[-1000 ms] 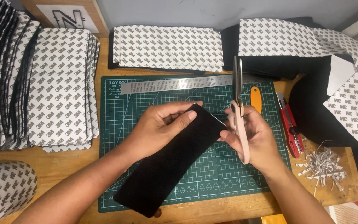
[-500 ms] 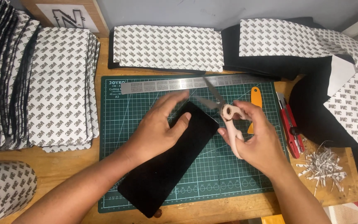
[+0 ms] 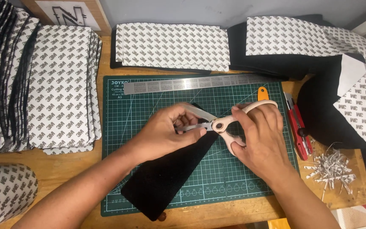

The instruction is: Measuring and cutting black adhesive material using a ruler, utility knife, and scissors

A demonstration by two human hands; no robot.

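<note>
The left hand (image 3: 166, 131) is pinching the upper end of a black strip (image 3: 166, 182), thumb and fingers closed on the corner nearest the scissors (image 3: 223, 123). The right hand (image 3: 261, 140) is gripping the pale handles of the scissors, fingers through the loops, with the blades pointing left and standing partly open at the strip's top edge. The strip is lying diagonally on the green cutting mat (image 3: 242, 178), its lower end reaching over the mat's front edge toward the wooden table (image 3: 81, 169). A steel ruler (image 3: 200, 83) is lying across the top of the mat, well apart from the strip. An orange-handled knife (image 3: 262, 92) is resting just behind the right hand, and a red utility knife (image 3: 298, 129) is lying beside the mat's right edge. A small heap of white paper trimmings (image 3: 331, 168) is sitting to the right of the mat, which suggests some trimming work is already done. Stacks of patterned backing sheets (image 3: 60, 85) are piled at the left, more sheets (image 3: 172, 46) are lying behind the mat, and a large black sheet with peeled backing (image 3: 331, 114) is lying at the right. Judging by the piles, many pieces appear finished; this strip is being trimmed at its top corner, and whether the cut has started I cannot tell, as the left fingers are hiding the blade tips. The strip's lower end looks untouched.
</note>
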